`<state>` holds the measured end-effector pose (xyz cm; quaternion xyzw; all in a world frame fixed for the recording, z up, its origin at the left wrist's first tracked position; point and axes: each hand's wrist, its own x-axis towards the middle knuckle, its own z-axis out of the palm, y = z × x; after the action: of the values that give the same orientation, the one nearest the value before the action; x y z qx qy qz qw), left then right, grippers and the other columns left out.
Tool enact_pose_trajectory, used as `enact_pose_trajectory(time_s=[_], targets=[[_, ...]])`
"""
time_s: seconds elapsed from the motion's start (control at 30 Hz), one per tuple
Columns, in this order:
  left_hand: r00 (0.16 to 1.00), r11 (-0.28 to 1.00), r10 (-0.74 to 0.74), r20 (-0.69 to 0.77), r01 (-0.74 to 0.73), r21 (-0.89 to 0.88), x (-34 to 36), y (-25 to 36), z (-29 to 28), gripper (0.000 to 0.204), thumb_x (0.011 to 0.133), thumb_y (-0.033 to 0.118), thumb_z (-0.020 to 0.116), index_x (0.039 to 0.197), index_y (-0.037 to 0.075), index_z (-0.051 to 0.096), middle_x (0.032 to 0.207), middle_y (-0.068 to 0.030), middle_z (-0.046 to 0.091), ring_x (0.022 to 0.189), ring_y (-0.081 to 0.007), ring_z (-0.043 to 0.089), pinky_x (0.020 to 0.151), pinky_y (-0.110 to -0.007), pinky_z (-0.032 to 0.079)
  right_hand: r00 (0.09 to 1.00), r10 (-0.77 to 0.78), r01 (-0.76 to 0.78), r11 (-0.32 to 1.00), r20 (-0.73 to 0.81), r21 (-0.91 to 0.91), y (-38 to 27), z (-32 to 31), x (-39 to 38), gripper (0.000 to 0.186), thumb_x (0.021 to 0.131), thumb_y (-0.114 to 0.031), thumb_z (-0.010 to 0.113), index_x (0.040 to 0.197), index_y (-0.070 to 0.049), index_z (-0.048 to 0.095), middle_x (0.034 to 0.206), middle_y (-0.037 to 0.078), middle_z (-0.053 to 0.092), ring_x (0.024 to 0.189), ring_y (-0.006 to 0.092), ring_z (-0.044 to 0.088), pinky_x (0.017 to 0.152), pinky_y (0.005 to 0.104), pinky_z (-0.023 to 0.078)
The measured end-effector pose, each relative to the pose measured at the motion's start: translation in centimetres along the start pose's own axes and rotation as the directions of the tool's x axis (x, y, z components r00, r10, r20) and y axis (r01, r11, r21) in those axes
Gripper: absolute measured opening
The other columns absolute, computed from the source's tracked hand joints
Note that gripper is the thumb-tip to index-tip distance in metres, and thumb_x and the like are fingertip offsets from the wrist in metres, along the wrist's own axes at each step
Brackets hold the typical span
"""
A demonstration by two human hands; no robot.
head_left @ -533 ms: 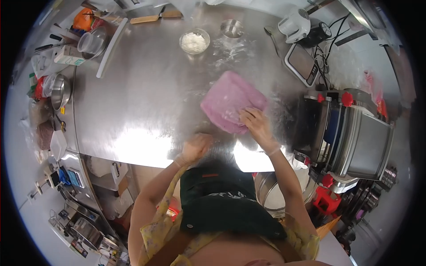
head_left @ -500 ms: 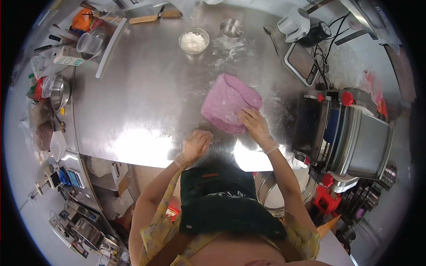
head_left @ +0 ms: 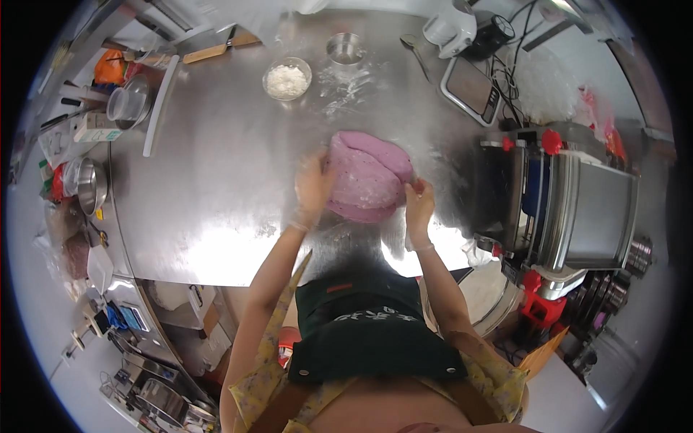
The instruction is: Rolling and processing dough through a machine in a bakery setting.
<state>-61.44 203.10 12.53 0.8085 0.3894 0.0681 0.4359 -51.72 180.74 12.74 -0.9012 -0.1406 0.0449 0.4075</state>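
Observation:
A thick pink slab of dough (head_left: 368, 175), dusted with flour, lies folded on the steel table (head_left: 216, 180) in front of me. My left hand (head_left: 312, 189) in a clear glove presses against its left edge. My right hand (head_left: 419, 206), also gloved, grips its lower right edge. Both hands hold the dough between them.
A glass bowl of flour (head_left: 286, 78) and a small metal cup (head_left: 344, 49) stand at the back. A scale (head_left: 473, 88) and a white appliance (head_left: 451, 29) sit back right. A steel machine with red knobs (head_left: 570, 202) stands right. Bowls and tools (head_left: 108, 108) crowd the left.
My left hand has risen from the table's front edge to the dough's left side. The dough has been folded over into a thicker lump, and my right hand stays on its lower right edge.

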Motion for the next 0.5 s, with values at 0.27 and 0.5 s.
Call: enact_pose_trajectory(time_s=[0.27, 0.5], targets=[[0.949, 0.923, -0.002, 0.315, 0.123, -0.365, 2.3, -0.2, 0.5, 0.046, 0.079, 0.017, 0.073, 0.12, 0.001, 0.059, 0.102, -0.011, 0.067, 0.092, -0.0185, 0.063, 0.081, -0.033, 0.05, 0.758, 0.408, -0.643, 0.594, 0.508, 0.483, 0.0, 2.2, 2.1, 0.055, 0.078, -0.028, 0.078, 0.117, 0.005, 0.06, 0.106, 0.018, 0.068, 0.093, 0.0262, 0.066, 0.083, 0.0353, 0.051], [0.929, 0.83, 0.213, 0.302, -0.009, -0.558, -0.6, 9.0, -0.8, 0.046, 0.082, 0.001, 0.065, 0.126, 0.001, 0.051, 0.117, -0.0102, 0.062, 0.105, -0.0171, 0.058, 0.093, -0.032, 0.046, 0.987, 0.112, -0.138, 0.956, 0.114, 0.26, -6.8, -8.5, -1.2, 0.032, 0.08, -0.013, 0.075, 0.106, -0.001, 0.061, 0.094, 0.015, 0.068, 0.079, 0.0249, 0.069, 0.071, 0.0362, 0.053]])
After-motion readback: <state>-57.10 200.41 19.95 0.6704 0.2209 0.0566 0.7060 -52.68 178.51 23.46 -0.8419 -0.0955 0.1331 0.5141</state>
